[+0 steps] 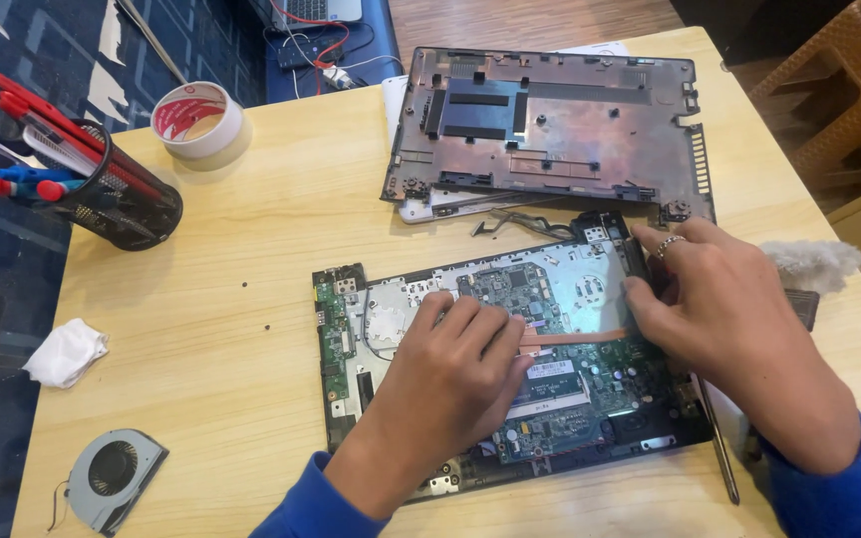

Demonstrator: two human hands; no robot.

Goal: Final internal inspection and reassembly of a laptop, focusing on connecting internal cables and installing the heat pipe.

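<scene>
Blue sleeves frame the bottom edge of the head view, and from them the person's two bare hands reach onto the opened black laptop chassis with its exposed green circuit board (pixel 550 399), which lies flat on the pale wooden table (pixel 231 329), towards its near right part; the left hand (pixel 450 384) rests palm down on the board, fingers bent and pressed together against the flat orange ribbon cable (pixel 575 338) that runs across the board, touching it rather than closing round anything; the right hand (pixel 724 324), a ring on one finger, lies at the chassis's right edge, its fingertips pinched on a small dark part by the hinge corner, though what exactly they grip cannot be told.

Beyond the chassis, near the far edge, the detached dark grey plastic bottom cover of the laptop (pixel 550 125) lies inside-up, just apart from the board; at the far left stands a black mesh pen holder full of red and blue pens (pixel 102 194), with a roll of pale tape with a red inner core (pixel 196 120) near it; a crumpled white tissue (pixel 65 351) lies at the left edge; a grey round cooling fan (pixel 112 473) sits at the near left corner, well apart from the hands; a fluffy white cloth (pixel 817 261) lies at the right edge, just beyond the right hand.
</scene>
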